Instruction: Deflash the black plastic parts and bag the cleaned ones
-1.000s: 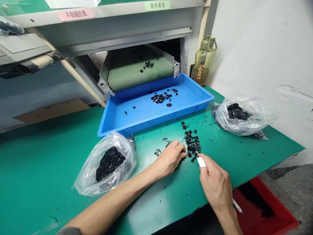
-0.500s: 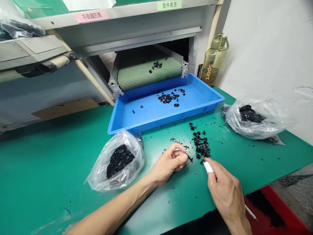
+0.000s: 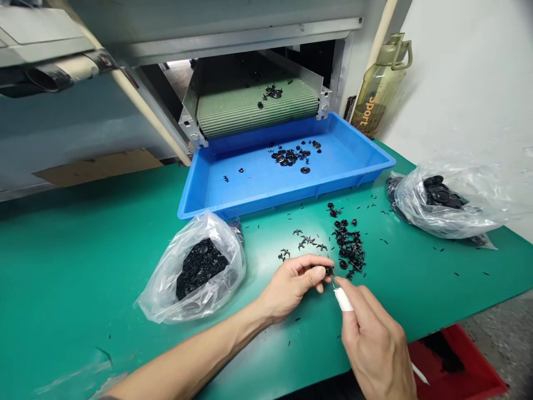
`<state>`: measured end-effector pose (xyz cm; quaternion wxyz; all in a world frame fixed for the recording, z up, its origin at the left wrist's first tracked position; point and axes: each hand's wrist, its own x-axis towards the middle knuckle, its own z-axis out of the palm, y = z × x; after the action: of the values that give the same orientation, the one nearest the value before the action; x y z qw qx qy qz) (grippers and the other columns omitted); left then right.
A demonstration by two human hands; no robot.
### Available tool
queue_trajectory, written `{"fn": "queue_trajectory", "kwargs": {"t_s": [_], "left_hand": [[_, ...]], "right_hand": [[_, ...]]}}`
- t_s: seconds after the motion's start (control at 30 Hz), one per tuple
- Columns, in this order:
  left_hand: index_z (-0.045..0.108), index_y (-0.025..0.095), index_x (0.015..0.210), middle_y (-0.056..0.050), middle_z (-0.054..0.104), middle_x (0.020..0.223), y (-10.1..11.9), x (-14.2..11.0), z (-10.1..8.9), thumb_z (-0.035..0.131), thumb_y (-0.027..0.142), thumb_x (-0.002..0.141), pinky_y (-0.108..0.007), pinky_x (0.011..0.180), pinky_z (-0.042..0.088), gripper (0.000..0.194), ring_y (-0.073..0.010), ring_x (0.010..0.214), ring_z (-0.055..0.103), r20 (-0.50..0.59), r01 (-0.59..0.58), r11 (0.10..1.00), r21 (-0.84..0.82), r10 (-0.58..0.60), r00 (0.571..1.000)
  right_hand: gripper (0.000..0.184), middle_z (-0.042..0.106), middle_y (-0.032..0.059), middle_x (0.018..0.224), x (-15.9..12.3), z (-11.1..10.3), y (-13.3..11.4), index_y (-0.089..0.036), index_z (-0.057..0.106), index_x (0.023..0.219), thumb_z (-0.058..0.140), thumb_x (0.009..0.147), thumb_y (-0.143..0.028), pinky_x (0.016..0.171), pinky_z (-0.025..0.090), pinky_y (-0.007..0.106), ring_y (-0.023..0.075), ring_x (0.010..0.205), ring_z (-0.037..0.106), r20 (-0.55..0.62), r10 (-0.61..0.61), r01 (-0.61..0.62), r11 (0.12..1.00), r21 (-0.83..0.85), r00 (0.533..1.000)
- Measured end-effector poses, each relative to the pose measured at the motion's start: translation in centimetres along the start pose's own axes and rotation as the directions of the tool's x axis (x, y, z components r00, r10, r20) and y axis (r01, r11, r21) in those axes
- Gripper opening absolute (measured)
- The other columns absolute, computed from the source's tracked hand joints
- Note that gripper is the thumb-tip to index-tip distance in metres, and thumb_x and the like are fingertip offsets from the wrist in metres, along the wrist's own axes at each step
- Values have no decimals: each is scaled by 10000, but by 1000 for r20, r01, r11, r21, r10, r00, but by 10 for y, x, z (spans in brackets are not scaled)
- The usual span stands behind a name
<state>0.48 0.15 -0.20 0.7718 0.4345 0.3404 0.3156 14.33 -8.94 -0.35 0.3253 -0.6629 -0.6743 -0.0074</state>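
My left hand (image 3: 297, 283) pinches a small round black plastic part (image 3: 328, 271) between thumb and fingertips. My right hand (image 3: 377, 333) grips a slim white tool (image 3: 420, 374) whose tapered rear end sticks out below the palm. Its thin metal tip is at the part in my left hand; whether it touches cannot be made out. White material (image 3: 343, 300) shows at my right thumb. Just beyond my hands lies a pile of black plastic parts (image 3: 350, 244), with several small branched black pieces (image 3: 308, 240) to its left.
A blue tray (image 3: 250, 208) with black parts stands under a green conveyor belt (image 3: 258, 116). Clear bags of black parts lie left (image 3: 154, 300) and right (image 3: 416, 214) on the green table (image 3: 83, 250). A bottle (image 3: 377, 89) stands behind; a red bin (image 3: 478, 372) sits lower right.
My right hand has moved left from the pile to meet my left hand. A round part now shows in the left fingers, where a branched piece showed before. The view has tilted down.
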Motion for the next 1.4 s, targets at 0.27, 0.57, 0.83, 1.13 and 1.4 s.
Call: {"fn": "queue_trajectory", "kwargs": {"t_s": [0.27, 0.57, 0.83, 1.13, 1.4], "left_hand": [[562, 157, 926, -65, 665, 897, -1, 1, 2, 723, 300, 801, -227, 623, 399, 249, -127, 777, 589, 35, -78, 986, -147, 84, 996], [639, 161, 954, -58, 651, 939, 0, 0, -1, 763, 272, 755, -241, 674, 409, 259, -129, 816, 566, 52, -45, 994, -95, 50, 997], [620, 176, 883, -24, 646, 884, -2, 0, 0, 794, 273, 717, -294, 826, 426, 259, -139, 863, 577, 30, -86, 995, -50, 88, 996], [620, 155, 871, -44, 662, 915, -1, -2, 3, 810, 235, 692, -284, 768, 454, 273, -141, 847, 595, 12, -78, 996, -40, 78, 997], [636, 156, 861, -30, 674, 854, -4, -2, 9, 791, 207, 703, -264, 740, 453, 227, -126, 800, 589, -86, -143, 990, 18, 144, 986]], "right_hand": [[333, 658, 70, 868, -1, 3, 1, -170, 620, 1142, 341, 980, -256, 581, 440, 252, 166, 714, 639, 31, 47, -48, 998, 33, 998], [332, 672, 74, 879, -3, 2, 0, -176, 625, 1144, 346, 973, -232, 593, 464, 252, 169, 732, 655, 22, 70, -72, 996, 57, 997], [338, 655, 70, 820, 0, 0, -5, -153, 622, 1139, 336, 976, -228, 568, 451, 251, 167, 699, 644, -5, 48, -48, 998, 47, 999], [348, 604, 51, 737, 2, -5, -7, -140, 605, 1157, 318, 968, -197, 557, 393, 254, 152, 628, 583, -26, -38, 35, 995, -95, 999], [335, 567, 42, 721, 2, -5, -13, -128, 607, 1135, 320, 975, -189, 610, 367, 277, 164, 657, 543, -41, -65, 57, 983, -172, 997]]}}
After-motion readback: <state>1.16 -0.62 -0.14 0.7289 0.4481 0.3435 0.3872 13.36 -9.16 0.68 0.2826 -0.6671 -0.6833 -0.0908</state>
